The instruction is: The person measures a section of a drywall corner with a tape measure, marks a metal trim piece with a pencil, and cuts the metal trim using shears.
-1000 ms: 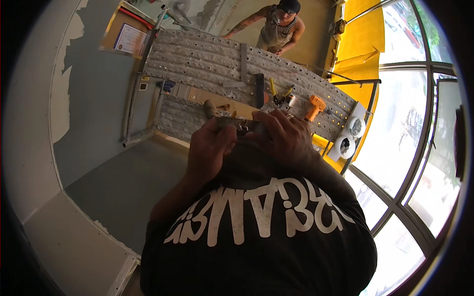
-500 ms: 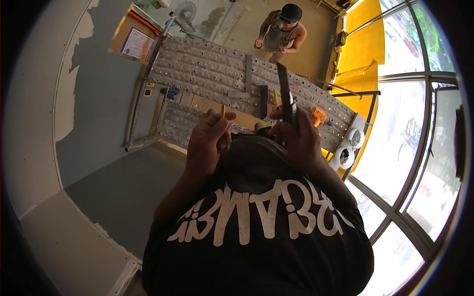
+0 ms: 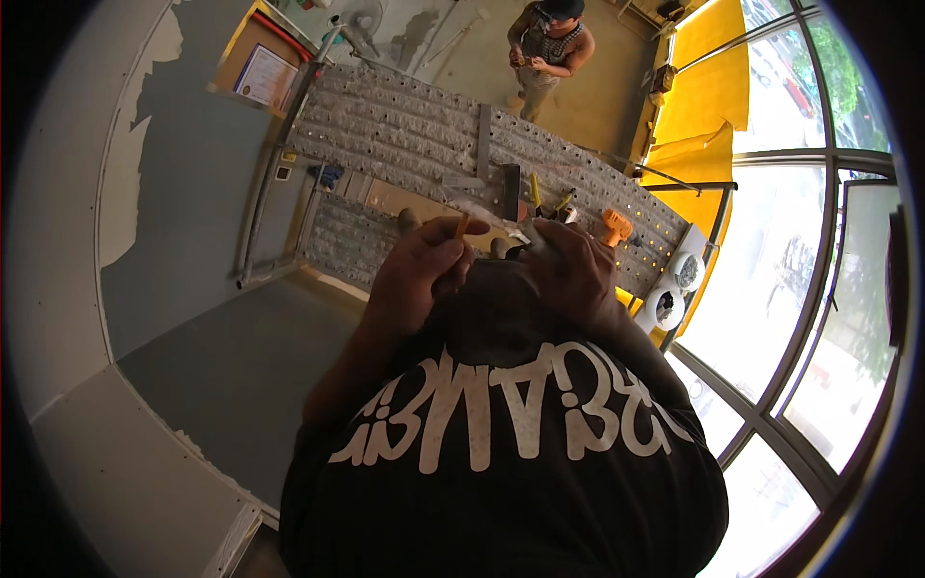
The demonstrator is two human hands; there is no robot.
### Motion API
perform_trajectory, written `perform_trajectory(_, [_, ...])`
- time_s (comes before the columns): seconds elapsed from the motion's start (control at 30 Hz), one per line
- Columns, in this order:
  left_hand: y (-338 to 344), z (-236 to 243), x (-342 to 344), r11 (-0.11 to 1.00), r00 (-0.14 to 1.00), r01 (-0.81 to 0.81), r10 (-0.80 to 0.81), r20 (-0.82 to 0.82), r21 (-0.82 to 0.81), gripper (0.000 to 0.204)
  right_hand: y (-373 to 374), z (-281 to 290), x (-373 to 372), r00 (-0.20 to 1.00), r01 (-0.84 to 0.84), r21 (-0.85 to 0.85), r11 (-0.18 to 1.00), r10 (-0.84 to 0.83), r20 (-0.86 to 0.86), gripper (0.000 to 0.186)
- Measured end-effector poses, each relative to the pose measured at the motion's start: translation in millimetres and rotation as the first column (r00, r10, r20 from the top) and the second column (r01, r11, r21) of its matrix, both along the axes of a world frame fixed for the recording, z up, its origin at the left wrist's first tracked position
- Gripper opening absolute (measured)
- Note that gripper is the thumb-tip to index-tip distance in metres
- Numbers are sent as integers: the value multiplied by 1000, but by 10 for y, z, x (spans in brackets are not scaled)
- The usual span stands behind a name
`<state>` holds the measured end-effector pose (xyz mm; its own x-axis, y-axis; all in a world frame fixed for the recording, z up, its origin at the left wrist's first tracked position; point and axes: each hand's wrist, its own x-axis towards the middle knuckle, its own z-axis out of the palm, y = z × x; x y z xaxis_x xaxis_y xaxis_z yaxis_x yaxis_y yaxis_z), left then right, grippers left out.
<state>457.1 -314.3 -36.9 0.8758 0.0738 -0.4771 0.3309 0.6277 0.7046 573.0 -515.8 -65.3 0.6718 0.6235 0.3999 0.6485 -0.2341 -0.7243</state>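
My left hand (image 3: 422, 265) pinches a short, thin, orange pencil (image 3: 463, 227) upright between thumb and fingers. My right hand (image 3: 575, 265) is closed just to the right of it. A pale, blurred blade (image 3: 487, 214) runs from my right fist toward the pencil; whether they touch I cannot tell. The blade's grip is hidden in my fingers. Beyond my hands, on a perforated metal scaffold platform (image 3: 385, 111), lie a dark flat-bladed scraper (image 3: 512, 191) and yellow-handled pliers (image 3: 537, 193). An orange power tool (image 3: 617, 226) rests right of my right hand.
Two white round containers (image 3: 665, 308) stand at the platform's right end. A grey metal strip (image 3: 485, 140) lies across the planks. Scaffold tubes (image 3: 260, 222) frame the left end. On the floor beyond stands another person (image 3: 549, 53). Glazed windows (image 3: 780, 289) line the right side.
My right hand has swung the blade from pointing away from me to pointing left, toward the pencil. My left hand has shifted slightly right with the pencil.
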Motion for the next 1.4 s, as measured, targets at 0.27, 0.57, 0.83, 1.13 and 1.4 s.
perform_trajectory(0.27, [-168, 198, -70, 936, 996, 68, -43, -81, 346, 23, 29, 383, 33, 968, -204, -327, 923, 241, 76, 45])
perform_trajectory(0.57, [-214, 305, -142, 816, 961, 259, -165, -221, 517, 29, 44, 228, -41, 956, -271, -202, 941, 287, 53, 40])
perform_trajectory(0.83, [-311, 295, -238, 831, 977, 213, -162, -141, 513, 27, 31, 307, -74, 954, -252, -263, 931, 284, 92, 35])
perform_trajectory(1.13, [-347, 351, -348, 799, 962, 260, -168, -214, 543, 33, 36, 344, -99, 943, -304, -222, 927, 326, 70, 34])
perform_trajectory(1.4, [-318, 359, -428, 792, 981, 191, -148, -122, 580, 31, 70, 373, -158, 953, -276, -205, 939, 295, 70, 32])
